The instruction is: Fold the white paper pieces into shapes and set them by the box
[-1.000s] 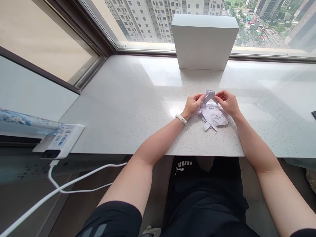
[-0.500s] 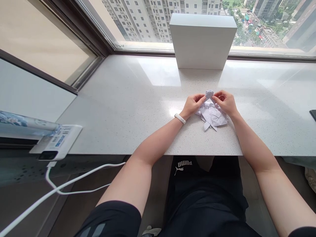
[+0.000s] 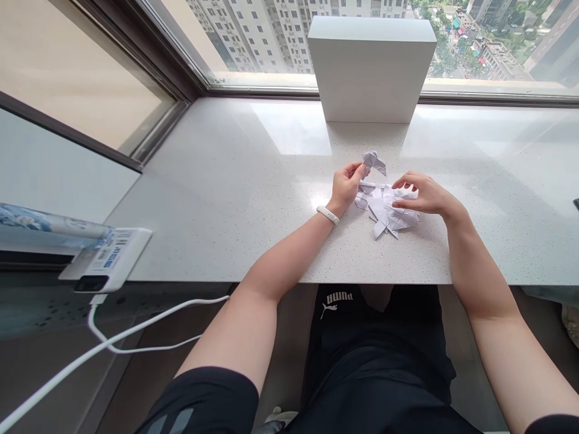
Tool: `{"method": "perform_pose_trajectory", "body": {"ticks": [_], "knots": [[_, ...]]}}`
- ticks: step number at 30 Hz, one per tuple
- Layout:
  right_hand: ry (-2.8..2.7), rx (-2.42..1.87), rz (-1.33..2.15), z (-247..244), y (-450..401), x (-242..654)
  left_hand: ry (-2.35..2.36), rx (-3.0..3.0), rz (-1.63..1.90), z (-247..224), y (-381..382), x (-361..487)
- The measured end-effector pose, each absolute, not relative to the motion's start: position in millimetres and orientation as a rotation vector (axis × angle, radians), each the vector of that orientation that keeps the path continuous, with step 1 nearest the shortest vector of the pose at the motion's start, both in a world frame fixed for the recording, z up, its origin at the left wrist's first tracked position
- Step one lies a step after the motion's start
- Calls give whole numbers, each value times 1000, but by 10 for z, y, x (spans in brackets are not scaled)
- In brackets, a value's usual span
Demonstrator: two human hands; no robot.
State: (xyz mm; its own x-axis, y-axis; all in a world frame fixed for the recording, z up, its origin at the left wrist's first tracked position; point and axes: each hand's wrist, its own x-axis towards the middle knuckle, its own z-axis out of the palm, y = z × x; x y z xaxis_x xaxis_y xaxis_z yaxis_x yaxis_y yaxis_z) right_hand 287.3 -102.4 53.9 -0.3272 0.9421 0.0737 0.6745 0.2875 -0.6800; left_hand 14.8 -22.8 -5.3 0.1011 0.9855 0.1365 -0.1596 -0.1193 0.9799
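My left hand (image 3: 347,184) pinches a small piece of folded white paper (image 3: 374,161), lifted above the counter. The piece is bent at an angle, with creased, pointed ends. Below it lies a loose pile of folded white paper pieces (image 3: 384,211), several of them overlapping. My right hand (image 3: 423,191) is over the right side of this pile, thumb and fingers apart. Nothing shows between its fingers; whether the fingertips touch the paper I cannot tell.
A white box (image 3: 371,78) stands upright against the window behind the pile. On the left counter edge a white power bank (image 3: 118,256) has a white cable (image 3: 113,340) hanging from it. A dark object (image 3: 576,204) shows at the far right. The speckled counter (image 3: 226,199) ends near my body.
My right hand has let go of the folded paper and moved down and right to the pile, its fingers spreading. My left hand has moved slightly left and up with the paper.
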Motion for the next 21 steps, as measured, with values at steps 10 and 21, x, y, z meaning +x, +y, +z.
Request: {"method": "perform_pose_trajectory", "body": {"ticks": [10,21], "knots": [[-2072,-1686,953,570,-1086,2830,942,1261,1242,-41,-244,138],[-1343,-1413,1078,297,-849,2935,971,1181,1296,-84,-181,136]]}}
